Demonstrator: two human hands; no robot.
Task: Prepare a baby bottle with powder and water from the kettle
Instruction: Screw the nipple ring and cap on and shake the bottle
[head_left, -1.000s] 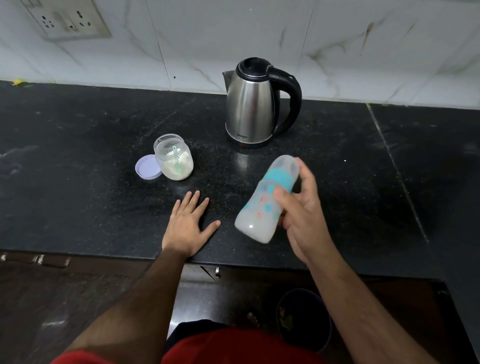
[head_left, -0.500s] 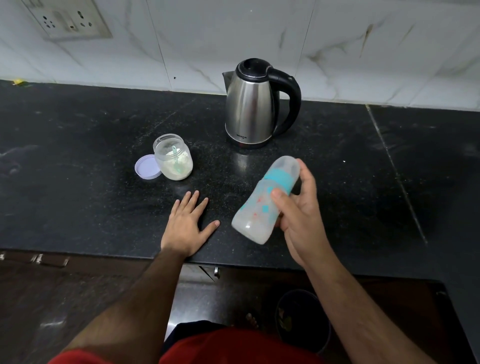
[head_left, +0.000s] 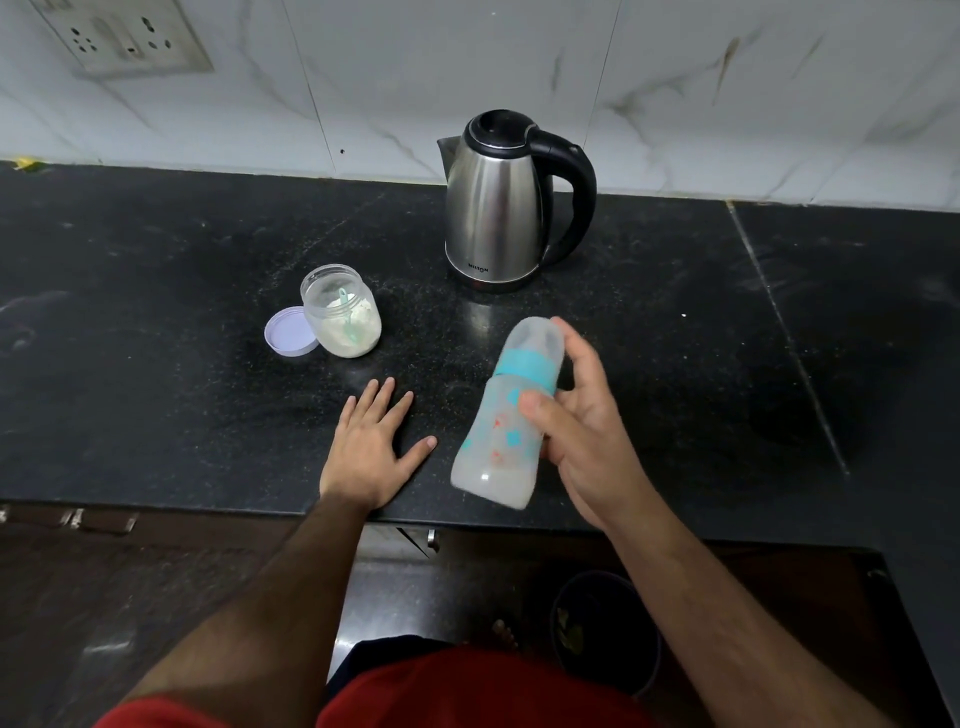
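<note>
My right hand (head_left: 584, 426) grips a capped baby bottle (head_left: 506, 415) with a teal collar, tilted above the black counter (head_left: 156, 364), cap pointing away from me. Cloudy white liquid fills its lower part. My left hand (head_left: 371, 441) lies flat on the counter near the front edge, fingers spread, holding nothing. A steel kettle (head_left: 493, 208) with a black lid and handle stands at the back by the wall. An open clear jar (head_left: 341, 312) of white powder with a green scoop inside sits to the left, its lilac lid (head_left: 288, 332) lying beside it.
A wall socket (head_left: 119, 36) is at the top left on the marble-tiled wall. A seam (head_left: 784, 332) crosses the counter on the right. Below the counter's front edge are a dark bucket (head_left: 602, 623) on the floor and a cabinet.
The bottle has shifted slightly in my right hand, its tilt changing a little between frames. My left hand and everything on the counter stay put.
</note>
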